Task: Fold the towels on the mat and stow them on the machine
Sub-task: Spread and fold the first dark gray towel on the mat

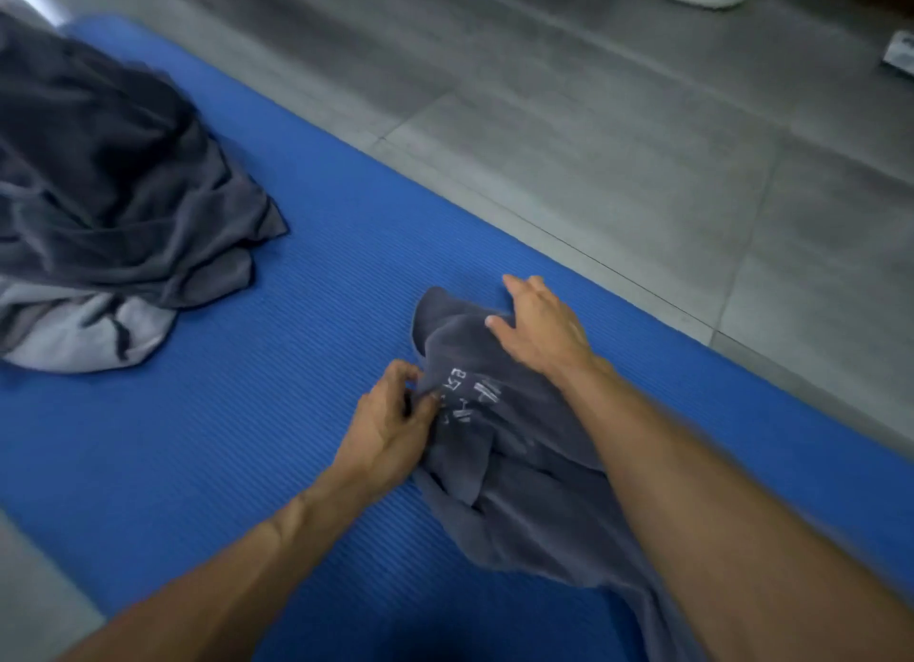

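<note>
Towel, dark grey, lies crumpled on blue mat w/ pale lettering, blurred, unreadable. Left hand pinches its edge beside the lettering, fingers curled. Right hand rests flat on far end, fingers spread. Near end hidden under right forearm. Towel pile at left, cut off by frame.

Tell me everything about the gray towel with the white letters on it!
The dark gray towel looks soft, with blurry white lettering. It lies crumpled and unfolded on the blue mat. The left hand pinches its edge beside the lettering; the right hand rests open on its far end, and the right forearm crosses over it.
</note>
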`<state>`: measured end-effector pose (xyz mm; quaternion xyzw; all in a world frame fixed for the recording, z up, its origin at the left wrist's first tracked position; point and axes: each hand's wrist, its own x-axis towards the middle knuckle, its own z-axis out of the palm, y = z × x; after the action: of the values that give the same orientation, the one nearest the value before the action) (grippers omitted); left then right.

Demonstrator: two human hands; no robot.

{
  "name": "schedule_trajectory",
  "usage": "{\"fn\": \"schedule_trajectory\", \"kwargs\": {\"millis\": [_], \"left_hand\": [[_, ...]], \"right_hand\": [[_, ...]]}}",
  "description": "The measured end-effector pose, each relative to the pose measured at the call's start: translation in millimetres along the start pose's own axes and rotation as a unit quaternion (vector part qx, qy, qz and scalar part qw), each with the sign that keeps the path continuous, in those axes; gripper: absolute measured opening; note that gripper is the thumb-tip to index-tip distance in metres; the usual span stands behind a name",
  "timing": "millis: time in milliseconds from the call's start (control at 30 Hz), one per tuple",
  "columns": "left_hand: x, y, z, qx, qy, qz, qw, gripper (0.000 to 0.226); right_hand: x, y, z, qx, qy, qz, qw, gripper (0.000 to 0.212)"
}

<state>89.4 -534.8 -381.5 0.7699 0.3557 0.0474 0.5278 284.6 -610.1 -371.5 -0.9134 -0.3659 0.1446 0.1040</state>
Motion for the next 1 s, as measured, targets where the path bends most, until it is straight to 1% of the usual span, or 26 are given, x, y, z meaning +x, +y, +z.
{"fn": "schedule_trajectory", "kwargs": {"millis": [67,100,133,167,233,267,300,367,400,433,467,500,533,567,600,633,667,700,733,767,800,833,867,900,933,1000], "left_hand": [[-1,5,-8,-0.130,-0.001,-0.029,0.991,0.014],[-2,5,-15,-0.154,0.004,-0.040,0.987,0.020],[-4,4,-25,-0.165,0.008,-0.054,0.985,0.031],[-6,-1,-36,-0.157,0.007,-0.070,0.985,0.042],[-6,-11,-61,-0.094,-0.016,-0.093,0.991,0.059],[-5,-16,-75,-0.051,-0.022,-0.102,0.993,0.064],[0,-22,-88,-0.012,-0.013,-0.101,0.995,0.066],[15,-32,-110,0.038,0.057,-0.084,0.994,0.059],[21,-40,-117,0.054,0.096,-0.090,0.990,0.054],[24,-46,-121,0.064,0.117,-0.106,0.985,0.050],[24,-51,-121,0.077,0.120,-0.129,0.981,0.045],[21,-58,-117,0.099,0.113,-0.151,0.977,0.040],[15,-64,-112,0.136,0.107,-0.168,0.970,0.036],[7,-69,-105,0.177,0.107,-0.179,0.962,0.034],[-3,-73,-101,0.209,0.112,-0.187,0.953,0.035],[-13,-75,-99,0.225,0.119,-0.197,0.947,0.035],[-20,-78,-99,0.228,0.126,-0.205,0.943,0.031],[-26,-82,-101,0.225,0.132,-0.206,0.943,0.025],[-31,-86,-104,0.217,0.135,-0.204,0.945,0.018],[-34,-90,-107,0.193,0.141,-0.201,0.950,0.014],[-36,-93,-110,0.136,0.154,-0.198,0.958,0.011],[-35,-94,-115,0.052,0.170,-0.198,0.964,0.009],[-32,-93,-121,-0.036,0.184,-0.201,0.962,0.010],[-28,-93,-129,-0.099,0.192,-0.207,0.954,0.011],[-24,-94,-139,-0.128,0.192,-0.211,0.950,0.010],[-15,-98,-166,-0.111,0.175,-0.204,0.957,0.011]], "right_hand": [[17,-20,10,-0.005,-0.052,-0.031,0.998,0.066],[24,-26,16,-0.013,-0.078,-0.037,0.996,0.065],[28,-29,22,-0.020,-0.096,-0.038,0.994,0.058],[31,-30,29,-0.019,-0.104,-0.032,0.994,0.046],[33,-32,35,0.033,-0.085,0.001,0.996,0.026],[34,-34,35,0.074,-0.063,0.017,0.995,0.023],[37,-36,33,0.118,-0.034,0.036,0.992,0.024],[48,-44,23,0.187,0.038,0.080,0.978,0.028],[55,-48,17,0.212,0.060,0.100,0.970,0.028],[61,-53,12,0.229,0.066,0.120,0.964,0.023],[65,-57,9,0.231,0.055,0.134,0.962,0.013],[66,-60,9,0.200,0.035,0.142,0.969,0.020],[64,-63,11,0.137,0.014,0.130,0.982,0.041],[60,-67,15,0.067,0.009,0.097,0.993,0.055],[55,-73,19,0.017,0.016,0.039,0.999,0.059],[50,-83,24,-0.009,0.019,-0.038,0.999,0.059],[47,-93,31,-0.015,0.006,-0.117,0.993,0.057],[46,-103,37,-0.024,-0.022,-0.178,0.983,0.055],[46,-114,43,-0.048,-0.055,-0.217,0.973,0.053],[48,-125,48,-0.074,-0.089,-0.237,0.965,0.051],[51,-134,54,-0.095,-0.114,-0.246,0.958,0.046],[54,-140,59,-0.092,-0.121,-0.246,0.957,0.039],[56,-146,64,-0.056,-0.109,-0.236,0.964,0.028],[58,-151,69,-0.004,-0.088,-0.220,0.972,0.018],[62,-156,72,0.038,-0.068,-0.202,0.976,0.013],[72,-167,74,0.080,-0.042,-0.177,0.980,0.011]]}}
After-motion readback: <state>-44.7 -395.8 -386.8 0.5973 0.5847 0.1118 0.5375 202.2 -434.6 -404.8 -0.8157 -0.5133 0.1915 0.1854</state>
